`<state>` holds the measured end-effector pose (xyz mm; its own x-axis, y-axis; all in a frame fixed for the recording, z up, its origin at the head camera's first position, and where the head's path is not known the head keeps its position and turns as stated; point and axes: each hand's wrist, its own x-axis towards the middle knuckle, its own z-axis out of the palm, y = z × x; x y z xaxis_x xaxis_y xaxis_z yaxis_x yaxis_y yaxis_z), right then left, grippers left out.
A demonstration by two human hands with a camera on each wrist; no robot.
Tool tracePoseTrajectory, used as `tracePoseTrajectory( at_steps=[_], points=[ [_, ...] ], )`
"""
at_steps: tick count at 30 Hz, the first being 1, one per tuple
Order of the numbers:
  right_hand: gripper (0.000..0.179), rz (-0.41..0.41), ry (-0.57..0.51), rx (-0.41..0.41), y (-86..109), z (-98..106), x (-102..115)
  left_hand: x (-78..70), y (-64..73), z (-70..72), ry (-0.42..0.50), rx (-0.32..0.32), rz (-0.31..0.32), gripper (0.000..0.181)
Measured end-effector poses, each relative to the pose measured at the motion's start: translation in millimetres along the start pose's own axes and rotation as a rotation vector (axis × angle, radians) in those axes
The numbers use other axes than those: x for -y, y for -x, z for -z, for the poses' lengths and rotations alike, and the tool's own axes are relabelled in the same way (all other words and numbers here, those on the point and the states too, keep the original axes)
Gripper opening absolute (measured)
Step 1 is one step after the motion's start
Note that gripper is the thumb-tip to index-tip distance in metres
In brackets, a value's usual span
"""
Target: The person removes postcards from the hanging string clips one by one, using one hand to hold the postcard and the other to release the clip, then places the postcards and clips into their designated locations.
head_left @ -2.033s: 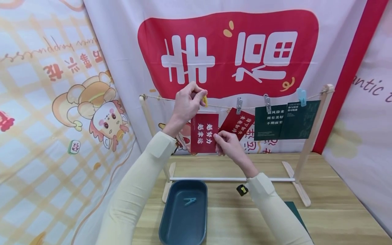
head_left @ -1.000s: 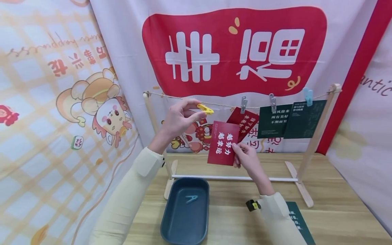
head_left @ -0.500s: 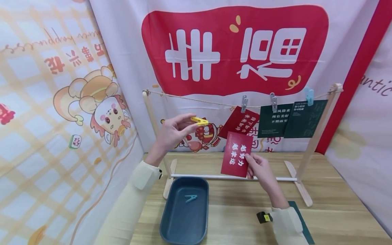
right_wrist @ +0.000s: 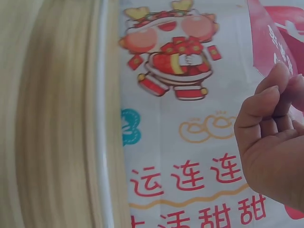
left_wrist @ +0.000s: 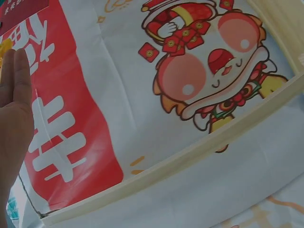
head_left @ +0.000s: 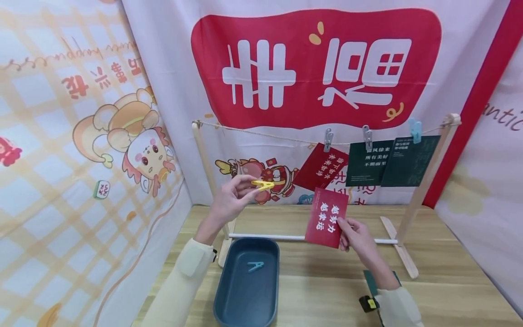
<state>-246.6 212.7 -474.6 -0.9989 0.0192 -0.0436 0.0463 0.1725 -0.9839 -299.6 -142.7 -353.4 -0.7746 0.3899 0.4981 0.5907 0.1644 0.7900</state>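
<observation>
A yellow clothespin (head_left: 263, 185) is pinched between the thumb and fingers of my left hand (head_left: 230, 200), left of centre in the head view and below the string (head_left: 278, 135). My right hand (head_left: 359, 238) pinches the right edge of a red card with white characters (head_left: 326, 218), held tilted in front of the rack. Behind it, another red card (head_left: 321, 166) hangs askew from a grey clothespin (head_left: 328, 140). Further right hang two dark green cards (head_left: 369, 163), one from a grey clothespin (head_left: 367, 138), the other from a light blue clothespin (head_left: 415, 131).
A dark blue tray (head_left: 246, 309) on the wooden table (head_left: 310, 290) holds one blue clothespin (head_left: 255, 266). The wooden rack's posts (head_left: 426, 181) carry the string, and a white bar (head_left: 265, 236) joins their feet. A green card (head_left: 371, 282) lies partly under my right arm.
Both hands have come down from the string. My left hand, with the yellow clothespin, has dropped and shifted slightly left; my right hand has carried the red card down and to the right.
</observation>
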Motion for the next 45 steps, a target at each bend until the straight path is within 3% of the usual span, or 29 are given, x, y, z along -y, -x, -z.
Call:
tracePoseTrajectory(
  at_steps=[12,24,29,33,37,45],
  points=[
    [0.055,-0.058,0.084,-0.006,5.6,20.4,-27.0,31.9,34.5,-7.5,-0.018,0.017,0.166,0.034],
    [0.049,-0.155,0.044,0.055,13.4,42.8,-50.1,66.0,70.0,-15.0,-0.022,0.054,0.265,0.035],
    [0.048,-0.178,0.093,0.044,17.5,54.0,-66.3,78.9,83.8,-23.9,-0.096,0.078,0.375,0.034],
    [0.051,-0.191,0.097,0.091,17.5,63.2,-75.7,87.9,94.2,-29.5,-0.203,0.124,0.437,0.029],
    [0.057,-0.231,0.127,0.149,20.7,73.8,-85.2,93.5,102.6,-33.4,-0.326,0.203,0.454,0.027],
    [0.052,-0.284,0.172,0.209,31.9,96.7,-110.6,107.4,115.6,-39.1,-0.418,0.398,0.474,0.023]
  ],
)
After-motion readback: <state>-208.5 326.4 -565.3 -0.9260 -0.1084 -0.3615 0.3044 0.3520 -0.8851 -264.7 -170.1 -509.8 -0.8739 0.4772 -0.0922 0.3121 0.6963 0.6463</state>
